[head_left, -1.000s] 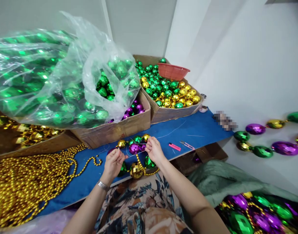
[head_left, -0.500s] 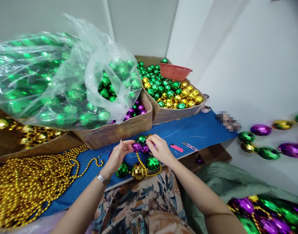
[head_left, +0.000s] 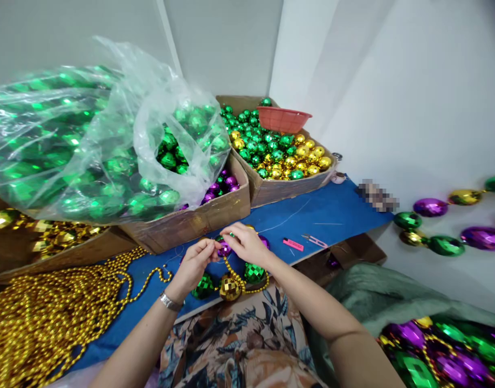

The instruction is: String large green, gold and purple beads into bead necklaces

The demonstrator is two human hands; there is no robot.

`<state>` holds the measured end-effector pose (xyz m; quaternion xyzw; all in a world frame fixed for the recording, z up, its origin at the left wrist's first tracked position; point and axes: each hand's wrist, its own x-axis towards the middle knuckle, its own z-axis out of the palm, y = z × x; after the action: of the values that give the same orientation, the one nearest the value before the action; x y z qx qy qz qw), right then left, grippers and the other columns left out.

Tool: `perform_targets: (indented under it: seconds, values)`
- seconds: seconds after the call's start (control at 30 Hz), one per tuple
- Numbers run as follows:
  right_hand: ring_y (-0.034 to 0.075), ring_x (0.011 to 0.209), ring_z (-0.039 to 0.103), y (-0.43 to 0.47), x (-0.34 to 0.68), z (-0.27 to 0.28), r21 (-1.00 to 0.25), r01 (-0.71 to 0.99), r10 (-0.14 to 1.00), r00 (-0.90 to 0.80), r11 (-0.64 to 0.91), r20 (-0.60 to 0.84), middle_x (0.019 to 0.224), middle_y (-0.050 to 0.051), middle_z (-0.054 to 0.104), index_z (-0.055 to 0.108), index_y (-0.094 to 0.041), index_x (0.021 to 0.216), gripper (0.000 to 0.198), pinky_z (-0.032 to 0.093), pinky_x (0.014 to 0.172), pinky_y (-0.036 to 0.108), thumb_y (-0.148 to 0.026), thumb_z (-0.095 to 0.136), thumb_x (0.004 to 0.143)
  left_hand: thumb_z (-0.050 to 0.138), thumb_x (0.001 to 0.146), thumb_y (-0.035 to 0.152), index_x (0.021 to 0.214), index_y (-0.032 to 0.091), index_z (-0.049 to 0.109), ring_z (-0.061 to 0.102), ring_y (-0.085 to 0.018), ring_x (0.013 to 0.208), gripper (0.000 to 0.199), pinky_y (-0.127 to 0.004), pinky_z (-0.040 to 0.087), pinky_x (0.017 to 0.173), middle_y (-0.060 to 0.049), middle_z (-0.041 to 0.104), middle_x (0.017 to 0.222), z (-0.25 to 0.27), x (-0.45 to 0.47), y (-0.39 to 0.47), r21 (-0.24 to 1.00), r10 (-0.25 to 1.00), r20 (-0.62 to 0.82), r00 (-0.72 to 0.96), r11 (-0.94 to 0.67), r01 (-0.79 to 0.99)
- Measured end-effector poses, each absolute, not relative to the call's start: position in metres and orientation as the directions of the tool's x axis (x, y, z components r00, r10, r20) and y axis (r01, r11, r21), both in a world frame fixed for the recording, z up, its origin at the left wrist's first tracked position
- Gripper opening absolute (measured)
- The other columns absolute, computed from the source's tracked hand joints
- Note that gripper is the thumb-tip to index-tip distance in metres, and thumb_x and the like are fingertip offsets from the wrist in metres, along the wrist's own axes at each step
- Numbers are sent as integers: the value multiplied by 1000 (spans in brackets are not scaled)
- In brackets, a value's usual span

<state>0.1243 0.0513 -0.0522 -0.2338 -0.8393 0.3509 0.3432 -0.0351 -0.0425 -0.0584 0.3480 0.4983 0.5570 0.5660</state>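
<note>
My left hand is pinched at the left edge of a small shiny purple ball; what lies between its fingertips is too small to make out. From the right, my right hand closes its fingers over the same purple ball. A gold bead strand hangs below it. Around my hands lie a faceted green ball, a gold ball and another green ball, near the table's front edge. Part of a purple ball shows behind my right hand.
On the blue table lie a pink cutter and thread snips. Behind are a box of green and gold balls, a red basket and a plastic bag of green balls. Gold bead strands heap at left.
My right hand has moved left over the purple ball, meeting my left hand. My left fingers, spread before, are now pinched together. The camera view has shifted slightly.
</note>
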Motion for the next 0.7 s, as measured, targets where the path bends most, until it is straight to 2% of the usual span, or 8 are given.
perform_targets:
  seconds: [0.13, 0.27, 0.4, 0.43, 0.5, 0.6, 0.7]
  values:
    - [14, 76, 60, 39, 131, -71, -836, 143, 640, -715, 530, 283, 89, 2, 66, 66, -21, 99, 15, 45, 70, 25, -27, 54, 92, 66, 81, 38, 83, 15, 69, 49, -13, 65, 24, -24, 41, 64, -2, 55, 67, -59, -35, -43, 948, 980, -167, -107, 130, -291]
    - [12, 66, 60, 34, 132, -86, -943, 111, 705, -693, 312, 152, 75, -1, 65, 66, -20, 91, 18, 44, 60, 21, -32, 53, 91, 66, 81, 39, 84, 14, 69, 49, -13, 64, 24, -24, 41, 63, -2, 56, 67, -60, -35, -42, 951, 980, -160, -115, 122, -283]
    - [12, 66, 64, 26, 132, -95, -998, 36, 695, -719, 60, 16, 83, 0, 67, 62, -20, 103, 21, 49, 60, 21, -34, 52, 91, 67, 80, 40, 84, 14, 69, 51, -13, 65, 26, -24, 43, 63, -3, 58, 70, -62, -36, -41, 950, 977, -180, -116, 142, -278]
    - [12, 66, 65, 24, 130, -96, -998, 37, 686, -727, 57, 12, 83, -1, 67, 60, -21, 108, 22, 49, 60, 21, -31, 51, 91, 67, 80, 40, 85, 15, 69, 51, -13, 65, 26, -24, 43, 63, -3, 58, 70, -63, -37, -41, 953, 977, -178, -114, 143, -266]
    - [12, 64, 63, 21, 126, -97, -977, 93, 689, -722, 193, 67, 77, -2, 66, 58, -22, 112, 23, 48, 59, 20, -24, 51, 90, 65, 82, 41, 85, 15, 69, 49, -13, 63, 26, -23, 41, 60, -2, 58, 69, -63, -36, -40, 966, 981, -162, -109, 135, -218]
    - [13, 70, 62, 19, 115, -96, -876, 206, 707, -680, 437, 193, 77, -1, 66, 62, -23, 97, 16, 45, 67, 21, -16, 50, 89, 64, 83, 40, 77, 15, 68, 46, -12, 59, 25, -22, 37, 57, -1, 56, 65, -64, -34, -40, 986, 988, -126, -87, 116, -119]
    - [16, 81, 61, 21, 106, -96, -838, 248, 733, -638, 487, 237, 86, 2, 66, 64, -23, 88, 17, 43, 76, 24, -14, 49, 89, 63, 83, 39, 73, 16, 66, 46, -12, 59, 26, -23, 37, 57, -2, 56, 64, -63, -33, -42, 990, 991, -114, -66, 108, -89]
